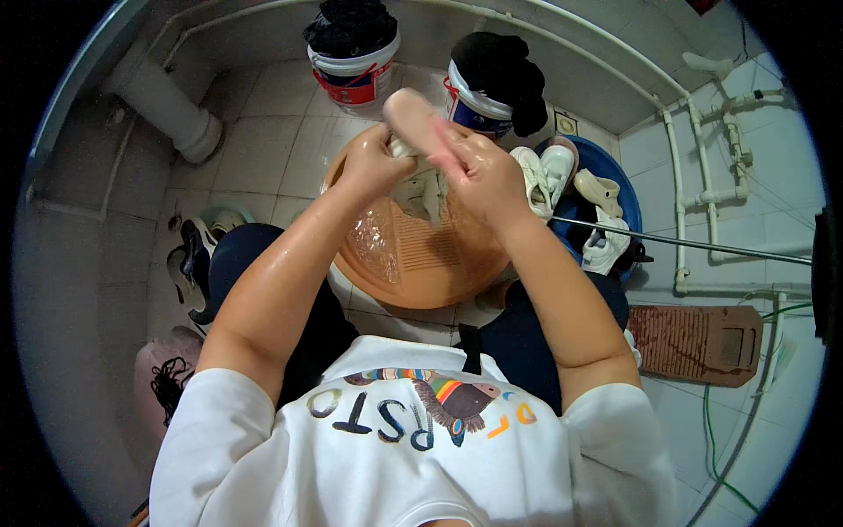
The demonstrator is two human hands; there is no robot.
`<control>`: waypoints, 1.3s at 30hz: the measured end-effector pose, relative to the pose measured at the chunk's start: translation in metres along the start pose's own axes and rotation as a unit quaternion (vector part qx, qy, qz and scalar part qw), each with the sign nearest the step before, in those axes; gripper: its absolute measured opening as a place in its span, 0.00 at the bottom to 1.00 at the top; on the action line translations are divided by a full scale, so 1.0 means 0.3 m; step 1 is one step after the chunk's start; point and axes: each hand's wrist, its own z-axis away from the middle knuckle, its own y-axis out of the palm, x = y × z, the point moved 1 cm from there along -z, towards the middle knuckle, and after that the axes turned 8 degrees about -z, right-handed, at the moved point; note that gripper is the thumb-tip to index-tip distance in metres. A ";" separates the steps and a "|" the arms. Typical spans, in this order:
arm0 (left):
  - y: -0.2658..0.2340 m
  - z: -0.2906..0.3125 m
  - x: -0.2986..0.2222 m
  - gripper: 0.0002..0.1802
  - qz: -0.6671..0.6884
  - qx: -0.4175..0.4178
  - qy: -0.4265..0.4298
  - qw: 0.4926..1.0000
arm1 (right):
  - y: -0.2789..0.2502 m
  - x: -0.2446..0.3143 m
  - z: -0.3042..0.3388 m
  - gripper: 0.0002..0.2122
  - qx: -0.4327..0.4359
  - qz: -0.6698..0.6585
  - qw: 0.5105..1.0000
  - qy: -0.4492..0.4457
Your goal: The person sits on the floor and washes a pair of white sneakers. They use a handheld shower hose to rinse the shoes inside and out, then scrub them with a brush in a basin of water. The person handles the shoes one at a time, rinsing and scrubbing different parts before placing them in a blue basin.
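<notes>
A pale shoe (409, 116), its beige sole blurred by motion, is held up over the far part of an orange-brown plastic basin (373, 272). My left hand (373, 165) is closed round its white part. My right hand (485, 174) is closed at the sole's near end, with something pink (446, 151) at its fingers, too smeared to name. Below the hands, a greyish-white shoe (428, 197) lies in the basin's water, beside a ridged slope like a washboard. Both forearms look wet.
Two buckets, one red-banded (356, 81) and one blue (479, 110), stand behind, heaped with black cloth. A blue tub (625, 189) of shoes sits right, a metal rod (694, 239) crossing it. A brown washboard (698, 342) lies nearer; dark shoes (195, 263) are left.
</notes>
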 end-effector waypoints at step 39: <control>0.056 0.061 0.082 0.57 0.178 0.330 -0.170 0.911 | -0.103 -0.290 -0.007 0.33 -0.095 -0.498 0.819 0.270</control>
